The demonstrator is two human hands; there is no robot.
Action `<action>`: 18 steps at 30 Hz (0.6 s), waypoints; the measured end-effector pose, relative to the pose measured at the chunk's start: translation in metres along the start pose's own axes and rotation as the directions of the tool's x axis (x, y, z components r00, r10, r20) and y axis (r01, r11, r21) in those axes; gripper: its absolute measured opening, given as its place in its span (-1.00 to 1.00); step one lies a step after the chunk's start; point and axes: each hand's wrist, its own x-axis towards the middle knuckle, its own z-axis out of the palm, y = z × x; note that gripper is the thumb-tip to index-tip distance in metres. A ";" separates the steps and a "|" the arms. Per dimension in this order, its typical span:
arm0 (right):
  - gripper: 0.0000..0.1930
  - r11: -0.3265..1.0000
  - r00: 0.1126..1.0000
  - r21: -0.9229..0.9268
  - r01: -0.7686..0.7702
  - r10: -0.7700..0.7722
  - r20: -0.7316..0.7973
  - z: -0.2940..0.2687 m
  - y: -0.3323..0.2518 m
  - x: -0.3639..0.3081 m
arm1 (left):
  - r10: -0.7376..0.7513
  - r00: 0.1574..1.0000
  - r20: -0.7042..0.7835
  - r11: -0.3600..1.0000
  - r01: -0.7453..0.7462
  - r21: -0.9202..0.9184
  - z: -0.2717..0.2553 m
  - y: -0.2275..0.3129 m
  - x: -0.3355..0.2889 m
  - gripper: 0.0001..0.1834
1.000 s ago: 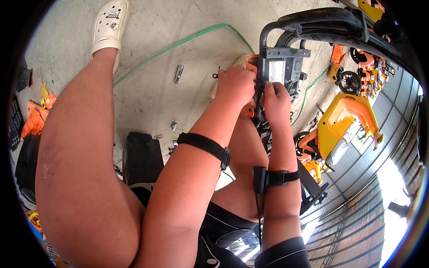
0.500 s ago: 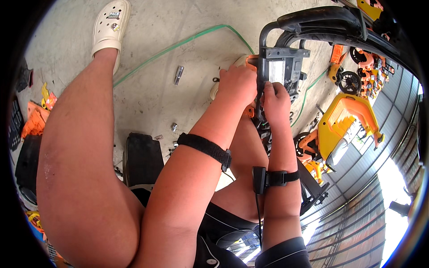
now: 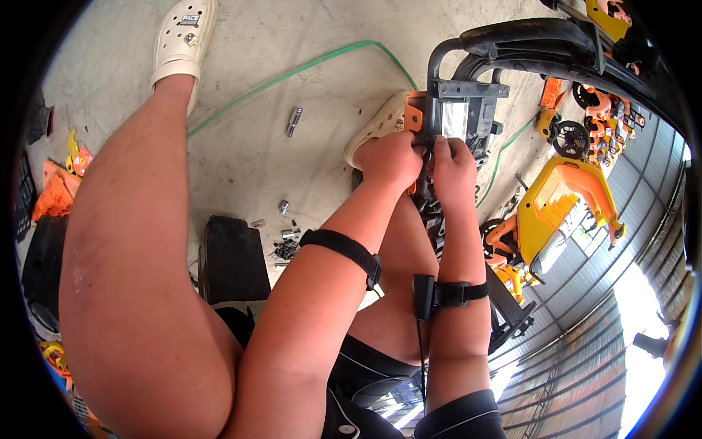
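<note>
My left hand (image 3: 395, 159) is closed, fingertips drawn together at the edge of a black tubular frame (image 3: 434, 113). What lies in its fingers is hidden. Close beside it my right hand (image 3: 455, 167) has curled fingers, with the thumb pressed on the frame's near end; anything pinched there is too small to make out. An orange bracket (image 3: 414, 111) with a hole sits on the frame's left side, just beyond my left hand. On the frame is a black plastic box-like part (image 3: 479, 121) with a pale label (image 3: 454, 119).
A silver socket-like cylinder (image 3: 294, 122) lies on the concrete floor, with small metal pieces and dark screws (image 3: 285, 249) nearer. A green strip (image 3: 307, 67) crosses the floor. A black pad (image 3: 234, 260) lies by my left leg. Yellow-orange body shells (image 3: 563, 197) stand at right.
My left hand has moved down toward me along the frame, uncovering the orange bracket and the shoe behind it. My right hand stays almost in place.
</note>
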 end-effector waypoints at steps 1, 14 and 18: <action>-0.62 0.999 1.000 -0.032 -0.002 0.002 -0.001 -0.002 -0.001 0.000 | -0.001 1.000 -0.012 1.000 0.001 0.024 -0.001 0.001 0.000 -0.74; -0.69 0.962 0.991 -0.242 0.130 -0.122 0.046 -0.015 -0.010 -0.008 | 0.179 0.983 0.048 0.876 -0.182 0.447 -0.031 0.018 0.004 -0.80; -0.72 0.937 0.980 -0.291 0.195 -0.196 0.026 -0.017 -0.015 -0.011 | 0.292 0.956 0.000 0.803 -0.245 0.543 -0.029 0.019 0.006 -0.83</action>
